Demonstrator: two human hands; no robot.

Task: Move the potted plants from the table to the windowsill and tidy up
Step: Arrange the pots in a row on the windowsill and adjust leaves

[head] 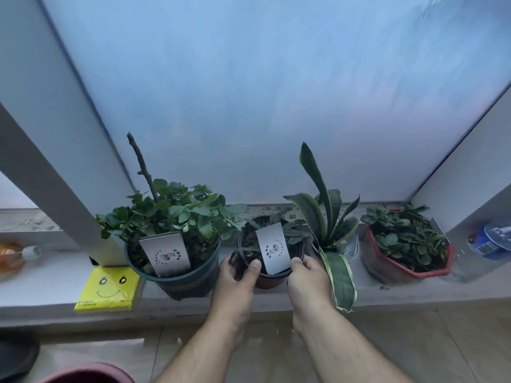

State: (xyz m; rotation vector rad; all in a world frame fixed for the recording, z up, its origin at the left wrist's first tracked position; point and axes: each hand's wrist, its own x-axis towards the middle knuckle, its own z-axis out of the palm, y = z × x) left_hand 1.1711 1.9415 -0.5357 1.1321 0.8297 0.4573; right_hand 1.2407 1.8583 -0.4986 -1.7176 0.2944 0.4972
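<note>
On the windowsill (pixel 387 295), hands (pixel 273 275) hide the small pot's (pixel 269 281) sides.

A frosted window (pixel 262 92) glows pale blue above a grey ledge and tiled floor (pixel 414 349).

Single head view, wide-angle.
Looks forward and down at the windowsill (pixel 387 293) from close; frosted window (pixel 249 92) fills the top.
</note>
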